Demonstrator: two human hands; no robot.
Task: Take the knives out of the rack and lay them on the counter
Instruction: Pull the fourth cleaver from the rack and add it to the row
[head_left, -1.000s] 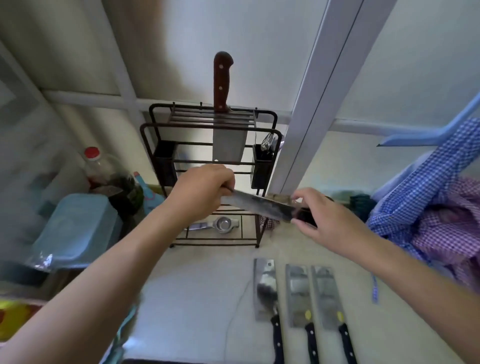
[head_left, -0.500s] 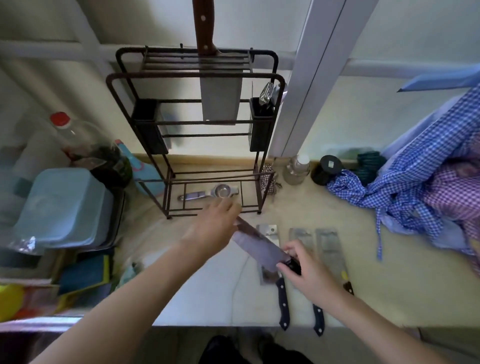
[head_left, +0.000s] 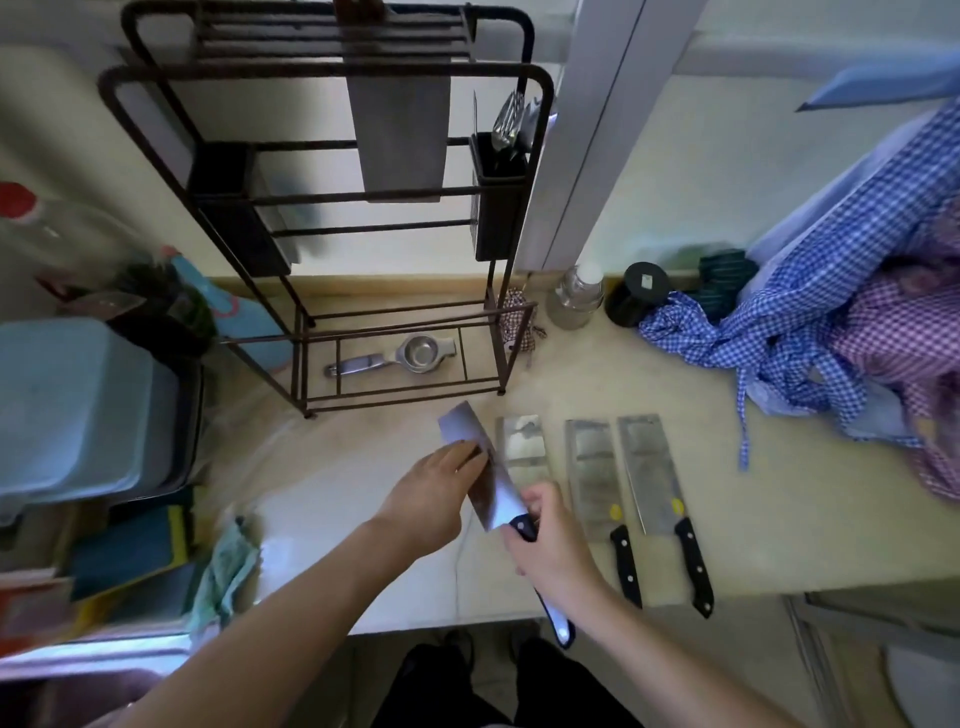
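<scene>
Just in front of the rack (head_left: 322, 208), our right hand (head_left: 558, 551) gripped a cleaver (head_left: 485, 467) by its handle while our left hand (head_left: 434, 493) pinched the blade, which we judged could cut those fingers if it slipped.

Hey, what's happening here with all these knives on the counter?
A person is emptying a knife rack onto the counter. Both hands hold one cleaver just above the surface: the right hand grips its dark handle, and the left hand steadies the blade. Three cleavers already lie side by side next to it, handles toward the person. One more wide blade hangs in the rack's top slots, so that one is left to take out.
</scene>
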